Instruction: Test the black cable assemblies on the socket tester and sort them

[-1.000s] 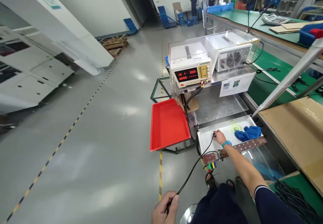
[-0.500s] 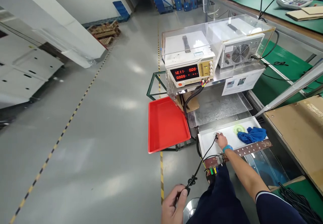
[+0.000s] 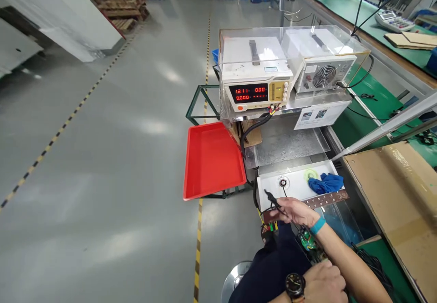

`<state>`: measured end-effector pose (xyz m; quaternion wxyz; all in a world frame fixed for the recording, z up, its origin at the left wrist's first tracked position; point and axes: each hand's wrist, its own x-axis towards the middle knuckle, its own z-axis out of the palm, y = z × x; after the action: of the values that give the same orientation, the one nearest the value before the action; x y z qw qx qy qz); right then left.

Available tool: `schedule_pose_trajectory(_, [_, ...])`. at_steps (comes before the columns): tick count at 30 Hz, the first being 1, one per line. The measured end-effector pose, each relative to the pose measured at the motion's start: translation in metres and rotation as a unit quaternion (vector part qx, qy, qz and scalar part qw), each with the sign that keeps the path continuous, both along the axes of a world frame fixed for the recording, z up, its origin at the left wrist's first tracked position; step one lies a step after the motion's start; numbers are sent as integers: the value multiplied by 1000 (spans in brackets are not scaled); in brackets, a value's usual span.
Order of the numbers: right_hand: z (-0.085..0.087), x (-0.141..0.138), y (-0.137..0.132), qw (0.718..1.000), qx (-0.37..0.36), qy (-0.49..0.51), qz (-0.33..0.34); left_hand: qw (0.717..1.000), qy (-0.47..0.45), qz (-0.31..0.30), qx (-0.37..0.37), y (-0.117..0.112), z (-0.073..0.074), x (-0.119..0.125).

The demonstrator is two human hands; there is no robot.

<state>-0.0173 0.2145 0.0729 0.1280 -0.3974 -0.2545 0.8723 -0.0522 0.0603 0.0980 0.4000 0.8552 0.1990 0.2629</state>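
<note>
My right hand [image 3: 295,209], with a blue wristband, pinches a black cable [image 3: 272,198] over the front edge of a white drawer [image 3: 295,177]. The cable's thin end points up and left. Close below, my left hand [image 3: 326,281], wearing a watch, is closed with its back to me; its fingertips are hidden. A green circuit board [image 3: 307,240] shows between my forearms, partly covered; what supports it is hidden. Inside the drawer lie a small round black fitting [image 3: 283,182], a yellow-green ring [image 3: 310,174] and a crumpled blue cloth [image 3: 326,183].
Above the drawer stands a power supply [image 3: 256,86] with red digits, beside a fan-backed unit [image 3: 324,75] under a clear cover. A red tray [image 3: 215,161] is on the left. A cardboard box [image 3: 396,202] stands right, and a round metal stool base [image 3: 235,280] is below.
My right hand has drawn back from the round fitting and now holds the cable. My left hand has moved right, under my right forearm. The circuit board has come into view.
</note>
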Motion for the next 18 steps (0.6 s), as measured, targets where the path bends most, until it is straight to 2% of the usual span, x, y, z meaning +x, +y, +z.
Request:
schedule_pose_trajectory(2, [11, 22, -14, 999, 32, -22, -38, 994, -83, -47, -55, -9, -16, 2])
schedule_pose_trajectory(3, [13, 35, -23, 996, 58, -43, -46, 986, -123, -27, -111, -11, -22, -5])
schedule_pose_trajectory(4, [13, 48, -34, 993, 85, -69, -47, 970, -156, 32, -185, -11, -27, -15])
schedule_pose_trajectory(5, [11, 60, -48, 988, 111, -97, -41, 938, -176, 131, -270, -9, -32, -27])
schedule_pose_trajectory(6, [6, 70, -64, 982, 135, -128, -29, 883, -180, 247, -356, -3, -39, -38])
schedule_pose_trajectory(7, [0, 78, -80, 974, 160, -158, -8, 807, -188, 350, -437, 4, -47, -47])
schedule_pose_trajectory(8, [-7, 83, -97, 964, 187, -188, 21, 724, -206, 416, -511, 14, -57, -53])
schedule_pose_trajectory(9, [-14, 87, -112, 951, 213, -215, 60, 648, -233, 438, -578, 23, -68, -55])
schedule_pose_trajectory(10, [-22, 88, -123, 938, 229, -239, 108, 585, -258, 438, -632, 31, -80, -54])
schedule_pose_trajectory(11, [-29, 89, -130, 924, 232, -254, 167, 541, -276, 426, -670, 37, -93, -51])
schedule_pose_trajectory(12, [-36, 89, -131, 910, 229, -262, 228, 516, -283, 415, -694, 40, -106, -45])
schedule_pose_trajectory(13, [-42, 88, -125, 892, 227, -272, 280, 510, -278, 411, -702, 40, -118, -38])
schedule_pose_trajectory(14, [-48, 86, -113, 872, 237, -296, 310, 516, -266, 414, -701, 37, -129, -31])
schedule_pose_trajectory(16, [-61, 81, -70, 818, 299, -391, 296, 530, -231, 431, -693, 28, -150, -17])
schedule_pose_trajectory(18, [-78, 71, -14, 743, 366, -512, 229, 522, -199, 448, -698, 19, -167, -7])
